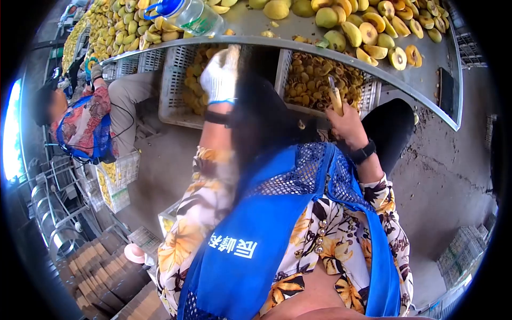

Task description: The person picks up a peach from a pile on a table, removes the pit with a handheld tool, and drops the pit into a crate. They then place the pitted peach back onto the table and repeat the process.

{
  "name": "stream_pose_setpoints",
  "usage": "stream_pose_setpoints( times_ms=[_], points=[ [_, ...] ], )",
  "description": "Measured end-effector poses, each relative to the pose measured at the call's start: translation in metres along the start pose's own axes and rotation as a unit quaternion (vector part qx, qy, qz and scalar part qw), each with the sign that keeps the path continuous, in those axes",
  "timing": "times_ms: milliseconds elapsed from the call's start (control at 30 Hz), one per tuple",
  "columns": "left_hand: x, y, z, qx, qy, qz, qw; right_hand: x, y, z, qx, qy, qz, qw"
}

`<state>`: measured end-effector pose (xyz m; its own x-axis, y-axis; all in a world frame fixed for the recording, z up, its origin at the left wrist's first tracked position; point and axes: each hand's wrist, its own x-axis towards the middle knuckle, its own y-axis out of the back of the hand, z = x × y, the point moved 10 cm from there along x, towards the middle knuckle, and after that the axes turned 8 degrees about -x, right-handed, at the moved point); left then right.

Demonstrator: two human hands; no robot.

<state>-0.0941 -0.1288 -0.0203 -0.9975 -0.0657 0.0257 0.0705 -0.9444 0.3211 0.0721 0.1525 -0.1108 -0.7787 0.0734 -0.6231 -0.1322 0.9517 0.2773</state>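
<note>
My left hand (pixel 220 77), in a white knit glove, hangs over a crate of yellow peach pieces (pixel 195 80) below the table edge. It is blurred, and a tan strip shows along its fingers. My bare right hand (pixel 348 128) is closed round the pale yellow handle of a small knife (pixel 335 96), its short metal tip pointing up toward the table. Behind that tip stands a second crate (pixel 282 74) full of brown pits and scraps. On the metal table (pixel 298 28), halved yellow-green peaches (pixel 368 33) lie cut side up, some with dark pits showing.
A clear bottle with a blue cap (pixel 200 18) lies on the table beside a large heap of peaches (pixel 125 24). To the left sits another person (pixel 88 122) at the same table. Stacked cardboard (pixel 101 272) and white crates (pixel 464 250) stand on the floor behind me.
</note>
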Motion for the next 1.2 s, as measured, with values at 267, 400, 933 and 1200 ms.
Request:
stream_pose_setpoints(
  times_ms=[267, 400, 933, 1200],
  points=[
    [0.094, -0.098, 0.082, 0.395, -0.200, -0.069, 0.894, 0.000, -0.010, -0.036, -0.163, 0.177, 0.122, 0.963],
    [0.129, -0.169, 0.044, 0.460, -0.062, -0.137, 0.875, -0.018, -0.003, -0.037, -0.128, 0.168, 0.114, 0.971],
    [-0.037, -0.122, 0.053, -0.318, 0.189, -0.274, 0.888, -0.036, 0.004, -0.126, -0.204, 0.320, 0.154, 0.912],
    [-0.049, -0.151, 0.053, -0.359, 0.213, -0.342, 0.842, -0.042, -0.001, -0.115, -0.253, 0.269, 0.132, 0.920]
  ],
)
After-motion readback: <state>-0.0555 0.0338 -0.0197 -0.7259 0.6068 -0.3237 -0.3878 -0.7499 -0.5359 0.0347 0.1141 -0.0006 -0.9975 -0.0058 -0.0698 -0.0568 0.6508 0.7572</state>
